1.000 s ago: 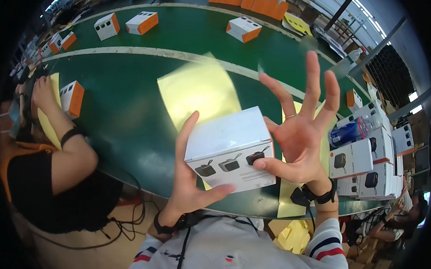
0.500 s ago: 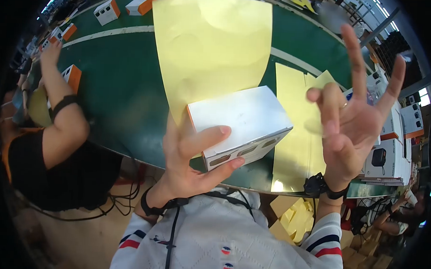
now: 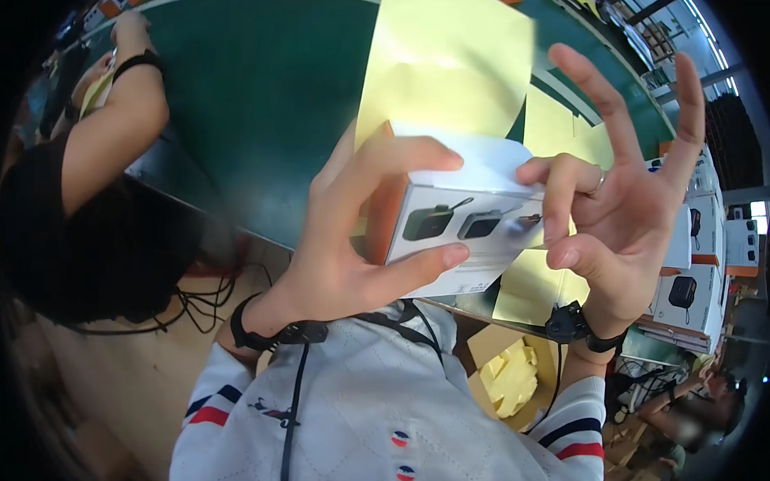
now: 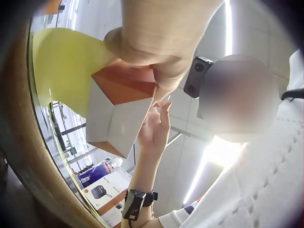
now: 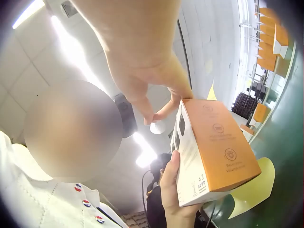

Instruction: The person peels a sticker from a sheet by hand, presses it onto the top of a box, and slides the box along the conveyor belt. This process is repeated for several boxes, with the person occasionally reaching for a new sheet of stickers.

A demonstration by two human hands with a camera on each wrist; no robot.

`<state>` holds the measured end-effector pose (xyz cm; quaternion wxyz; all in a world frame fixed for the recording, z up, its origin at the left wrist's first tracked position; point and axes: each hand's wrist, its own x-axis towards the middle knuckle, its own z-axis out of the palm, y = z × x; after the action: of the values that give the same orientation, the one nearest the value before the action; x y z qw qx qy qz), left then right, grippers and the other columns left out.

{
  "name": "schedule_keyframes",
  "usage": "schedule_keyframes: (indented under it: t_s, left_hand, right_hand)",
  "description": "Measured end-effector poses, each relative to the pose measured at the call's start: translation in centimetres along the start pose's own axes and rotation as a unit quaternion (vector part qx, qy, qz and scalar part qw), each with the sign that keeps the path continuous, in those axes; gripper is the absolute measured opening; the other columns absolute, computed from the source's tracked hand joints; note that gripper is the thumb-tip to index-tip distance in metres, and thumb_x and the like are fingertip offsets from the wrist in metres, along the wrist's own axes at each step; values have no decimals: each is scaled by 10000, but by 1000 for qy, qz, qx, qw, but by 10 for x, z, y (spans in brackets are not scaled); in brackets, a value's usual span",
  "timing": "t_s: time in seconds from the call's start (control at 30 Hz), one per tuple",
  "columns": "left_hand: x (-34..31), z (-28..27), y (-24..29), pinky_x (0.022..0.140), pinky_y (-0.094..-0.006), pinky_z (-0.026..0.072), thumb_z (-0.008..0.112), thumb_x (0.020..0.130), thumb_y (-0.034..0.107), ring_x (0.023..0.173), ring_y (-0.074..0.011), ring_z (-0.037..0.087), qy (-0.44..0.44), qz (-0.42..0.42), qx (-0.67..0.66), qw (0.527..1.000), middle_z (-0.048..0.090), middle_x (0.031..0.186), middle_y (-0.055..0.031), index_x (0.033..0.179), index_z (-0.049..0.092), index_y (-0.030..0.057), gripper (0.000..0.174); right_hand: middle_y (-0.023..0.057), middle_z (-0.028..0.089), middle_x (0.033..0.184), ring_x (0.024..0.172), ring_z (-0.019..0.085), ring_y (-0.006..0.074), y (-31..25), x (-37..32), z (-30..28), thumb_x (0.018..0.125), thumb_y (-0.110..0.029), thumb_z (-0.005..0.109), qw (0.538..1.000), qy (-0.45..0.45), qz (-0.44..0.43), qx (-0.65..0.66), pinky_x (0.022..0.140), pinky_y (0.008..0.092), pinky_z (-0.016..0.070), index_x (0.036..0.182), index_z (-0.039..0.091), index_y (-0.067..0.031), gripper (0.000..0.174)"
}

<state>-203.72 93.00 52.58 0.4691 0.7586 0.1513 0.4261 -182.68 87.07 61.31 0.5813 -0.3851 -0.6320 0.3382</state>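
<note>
My left hand (image 3: 343, 214) grips a white and orange carton (image 3: 483, 227) printed with small speakers, thumb on the printed face and index finger over the top edge. A yellow sheet (image 3: 450, 65) stands up behind the carton, at the fingers of that hand. My right hand (image 3: 624, 206) is close to the carton's right end, its other fingers spread. Between thumb and index finger it pinches a small round translucent piece (image 5: 156, 127), seen in the right wrist view. The carton's orange end (image 5: 223, 147) faces the right wrist camera.
More yellow sheets (image 3: 567, 132) lie on the green table (image 3: 238, 83). Stacked cartons (image 3: 693, 294) stand at the right, with a blue-labelled bottle (image 4: 97, 173) on them. Below the table edge is an open cardboard box of yellow paper (image 3: 512, 376). Another person's arm (image 3: 139, 105) reaches in at the left.
The left hand has tilted the carton so its printed face turns up, with the yellow sheet upright behind it. The right hand let go of the carton, moved away, and came back close to it.
</note>
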Motion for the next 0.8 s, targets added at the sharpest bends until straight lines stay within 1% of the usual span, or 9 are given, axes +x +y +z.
schedule_keyframes:
  t_s: [0.03,0.07,0.17,0.27,0.4,0.5,0.6,0.7,0.8]
  left_hand:
    - [0,-1,1,852,-279,481,774,798,-17,1039,-173,610,-10,-6,9,1000,564,1140,-136,1308,443,34,610]
    - [0,0,1,852,-278,480,774,798,-15,1038,-171,611,-5,-10,8,1000,566,1136,-134,1309,445,35,610]
    - [-1,3,-2,843,-276,491,786,794,-2,1033,-167,621,11,-2,-13,1000,572,1138,-128,1312,449,31,619]
    - [-1,5,-3,837,-274,504,797,789,6,1032,-167,628,22,1,-25,999,573,1142,-126,1311,452,31,626]
    - [-2,4,-4,835,-272,510,800,783,3,1030,-166,633,22,5,-9,1000,573,1141,-122,1309,455,31,630]
    - [-3,4,-5,834,-271,507,798,780,-3,1029,-164,630,27,3,-19,999,571,1144,-121,1308,456,29,630]
    - [-4,4,-6,837,-270,502,799,775,-5,1030,-164,626,26,-1,-25,999,570,1144,-119,1308,456,26,634]
    - [-4,3,-5,845,-270,498,800,769,-9,1036,-164,623,25,-8,-23,999,572,1145,-119,1308,457,23,639]
    - [-4,5,-5,854,-270,494,799,766,-15,1043,-164,619,24,-11,-20,999,574,1152,-121,1308,459,23,641]
  right_hand:
    - [424,237,1526,628,629,127,3,-3,-3,650,-68,927,1000,6,-1,-28,931,409,579,1586,-152,-193,1434]
    - [421,235,1529,630,631,128,7,-5,-8,656,-66,921,999,-11,-16,-35,935,411,578,1586,-149,-194,1424]
    - [425,230,1529,639,641,135,6,2,-2,683,-53,897,997,-62,-35,12,946,414,574,1587,-147,-209,1390]
    - [430,231,1525,641,648,141,11,-8,-2,682,-41,892,994,-19,-62,-83,946,413,574,1588,-141,-222,1386]
    - [434,241,1519,635,659,151,12,-8,-1,642,-24,901,993,-18,-58,-101,939,415,577,1590,-124,-229,1411]
    - [433,248,1517,637,669,158,8,-3,5,616,-18,908,996,-45,-46,-67,935,418,579,1591,-110,-227,1425]
    - [432,253,1515,644,677,162,11,-2,9,618,-19,911,993,-54,-54,-88,937,423,579,1591,-99,-226,1418]
    - [433,255,1512,647,680,166,16,-7,5,631,-23,912,991,-32,-63,-118,941,428,577,1591,-93,-227,1405]
    - [434,255,1510,649,683,173,18,-8,3,642,-25,910,991,-23,-66,-113,946,431,576,1590,-92,-223,1393]
